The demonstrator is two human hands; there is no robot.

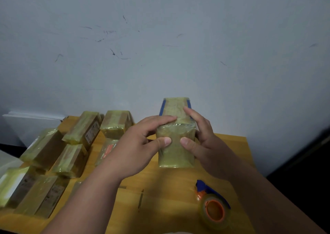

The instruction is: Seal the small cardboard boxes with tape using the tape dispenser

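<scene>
A small cardboard box (175, 151) wrapped in yellowish tape stands on end in the middle of the wooden table (160, 189). My left hand (141, 144) grips its left side, thumb pressed on the near face and fingers over the top edge. My right hand (201, 139) holds the right side, thumb on the near face, fingers reaching over the top. The top face shows blue strips along both edges. The tape dispenser (213, 205), blue with an orange core and a roll of clear tape, lies on the table near my right forearm, untouched.
Several taped boxes (80, 130) lie in rows on the left half of the table, reaching its left edge. A grey wall (160, 55) rises right behind the table. White boards (32, 121) lean at the far left. Dark space lies to the right of the table.
</scene>
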